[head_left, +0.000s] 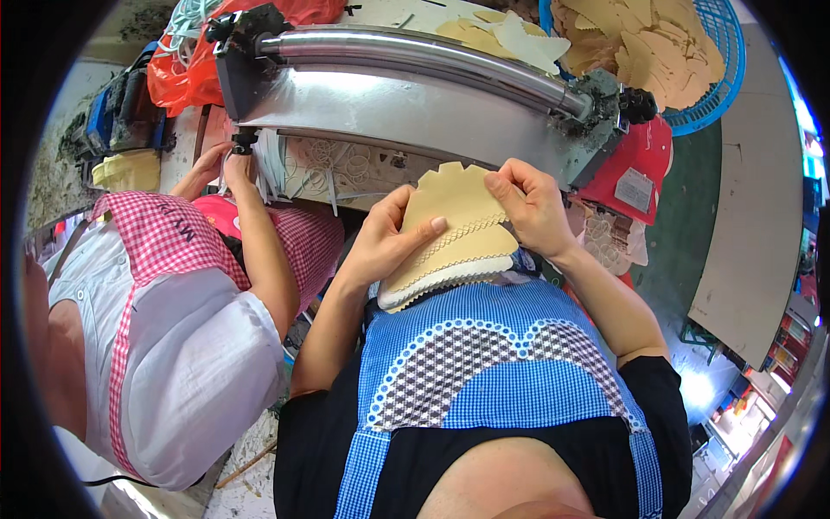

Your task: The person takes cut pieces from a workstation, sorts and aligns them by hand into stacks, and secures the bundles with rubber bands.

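stack of tan scalloped cutouts (454, 229) held at chest, before the roller machine (415, 78) — left hand (385, 242) and right hand (532, 208) pinched closed on it; loose grip could fan the stack.

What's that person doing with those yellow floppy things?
The person holds a stack of tan cut pieces in both hands, left hand underneath, right hand pinching the top edge, in front of a metal roller machine. A blue basket holds more pieces. A co-worker's hand reaches the machine's left end.
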`<act>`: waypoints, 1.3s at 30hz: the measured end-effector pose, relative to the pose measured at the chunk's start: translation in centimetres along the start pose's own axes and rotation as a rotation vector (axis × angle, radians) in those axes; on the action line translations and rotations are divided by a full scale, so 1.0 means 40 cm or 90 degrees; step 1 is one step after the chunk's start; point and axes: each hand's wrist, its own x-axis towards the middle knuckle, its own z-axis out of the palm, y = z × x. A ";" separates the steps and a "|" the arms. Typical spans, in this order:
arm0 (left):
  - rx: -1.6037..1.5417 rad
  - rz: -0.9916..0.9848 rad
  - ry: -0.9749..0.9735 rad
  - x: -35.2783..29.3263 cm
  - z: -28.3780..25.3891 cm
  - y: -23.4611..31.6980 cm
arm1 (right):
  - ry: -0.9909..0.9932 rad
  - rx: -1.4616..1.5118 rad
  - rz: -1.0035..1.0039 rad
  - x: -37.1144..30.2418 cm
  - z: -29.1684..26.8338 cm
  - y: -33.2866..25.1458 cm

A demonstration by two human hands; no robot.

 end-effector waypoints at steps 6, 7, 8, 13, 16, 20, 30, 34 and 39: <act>-0.029 -0.073 -0.011 0.020 -0.002 0.009 | 0.076 -0.283 -0.309 0.015 -0.025 -0.007; -0.062 -0.090 0.006 0.022 -0.001 0.012 | 0.069 -0.331 -0.374 0.014 -0.033 -0.006; -0.037 -0.094 0.006 0.025 -0.008 -0.004 | 0.061 -0.378 -0.439 0.013 -0.040 -0.004; -0.013 -0.078 0.009 0.000 -0.013 0.008 | 0.001 0.092 0.207 0.005 -0.095 0.024; 0.033 -0.079 -0.008 -0.006 -0.034 -0.004 | 0.102 0.441 0.247 0.047 -0.098 0.058; 0.048 -0.033 0.046 0.006 -0.010 0.017 | 0.086 0.349 0.152 0.069 -0.052 0.006; 0.097 -0.032 0.038 -0.019 -0.020 -0.018 | 0.041 0.196 0.232 0.037 -0.110 0.058; 0.153 -0.040 0.034 -0.008 -0.007 0.008 | 0.089 0.398 0.198 0.077 -0.076 0.047; 0.102 -0.015 0.074 0.008 0.010 -0.021 | -0.011 -0.296 -0.269 -0.014 0.007 -0.020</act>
